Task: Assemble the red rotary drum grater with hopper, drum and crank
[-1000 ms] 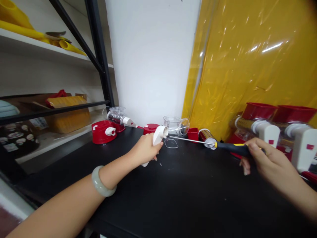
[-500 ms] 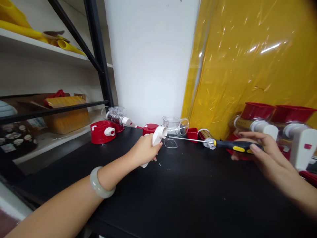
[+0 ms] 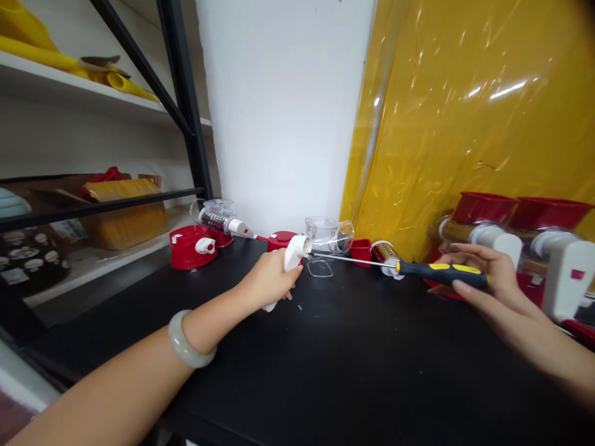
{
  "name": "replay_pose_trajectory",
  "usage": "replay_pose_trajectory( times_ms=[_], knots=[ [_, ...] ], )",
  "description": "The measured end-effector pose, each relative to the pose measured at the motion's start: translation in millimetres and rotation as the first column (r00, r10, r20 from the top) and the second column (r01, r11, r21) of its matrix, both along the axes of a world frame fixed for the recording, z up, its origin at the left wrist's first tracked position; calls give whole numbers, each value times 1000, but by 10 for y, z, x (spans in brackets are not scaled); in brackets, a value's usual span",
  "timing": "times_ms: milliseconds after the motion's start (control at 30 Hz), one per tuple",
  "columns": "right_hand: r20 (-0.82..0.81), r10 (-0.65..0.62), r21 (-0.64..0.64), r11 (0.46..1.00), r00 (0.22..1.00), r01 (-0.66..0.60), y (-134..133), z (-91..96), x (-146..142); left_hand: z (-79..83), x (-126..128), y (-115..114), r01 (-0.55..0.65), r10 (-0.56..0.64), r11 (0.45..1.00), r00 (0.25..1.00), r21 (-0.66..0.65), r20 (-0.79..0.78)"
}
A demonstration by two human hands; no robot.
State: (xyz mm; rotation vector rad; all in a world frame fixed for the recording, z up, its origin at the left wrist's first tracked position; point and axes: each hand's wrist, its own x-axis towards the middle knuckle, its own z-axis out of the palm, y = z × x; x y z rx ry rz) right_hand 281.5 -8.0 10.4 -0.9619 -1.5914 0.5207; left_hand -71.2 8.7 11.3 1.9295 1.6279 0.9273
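Right hand (image 3: pixel 488 286) gripping one screwdriver (image 3: pixel 439 271), left hand (image 3: pixel 267 282) gripping one white handle (image 3: pixel 294 253)

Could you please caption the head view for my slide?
Left hand grips white part; right hand holds screwdriver tip at its end.

This looks like a small assembly workshop: a black workbench (image 3: pixel 353 359) holds a screwdriver (image 3: pixel 441 271), 2 matching red-and-white grater units (image 3: pixel 502 244) and loose red bases (image 3: pixel 188 246), beside a steel shelf rack (image 3: pixel 183 118) with cardboard boxes (image 3: pixel 125 217) and a yellow plastic curtain (image 3: pixel 465 124).
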Motion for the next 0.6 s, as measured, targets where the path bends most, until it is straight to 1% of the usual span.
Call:
replay_pose_trajectory(
  times_ms=[67,100,133,200,233,300,400,433,467,500,600],
  knots=[
    [161,-70,60,996,985,60,-1,17,44,0,-1,0,7,-7,1000,1000,14,1],
    [231,-70,57,997,970,58,-5,30,73,-4,3,-3,10,-10,1000,1000,22,0],
    [275,-54,34,998,960,47,-10,41,103,-10,8,-8,12,-12,1000,1000,26,0],
    [311,5,-59,998,950,14,-22,56,140,-25,19,-16,10,-10,1000,1000,16,-1],
    [300,17,-91,996,954,11,-28,57,140,-31,23,-19,8,-8,1000,1000,9,-1],
    [209,23,-94,996,978,-3,-42,50,95,-35,26,-20,4,-4,1000,1000,2,-4],
    [-34,55,-23,998,998,-56,-64,29,-31,-27,19,-12,-1,1,1000,1000,17,-17],
    [-96,57,2,998,994,-57,-69,22,-64,-25,16,-9,2,-2,1000,1000,17,-23],
    [-123,52,24,998,991,-49,-71,15,-84,-25,14,-7,6,-6,1000,1000,12,-28],
    [-101,41,42,998,994,-37,-70,8,-87,-29,14,-6,10,-10,1000,999,5,-31],
    [87,-36,48,998,996,32,-43,-16,-14,-58,20,-8,18,-18,1000,999,-17,-42]
  ],
)
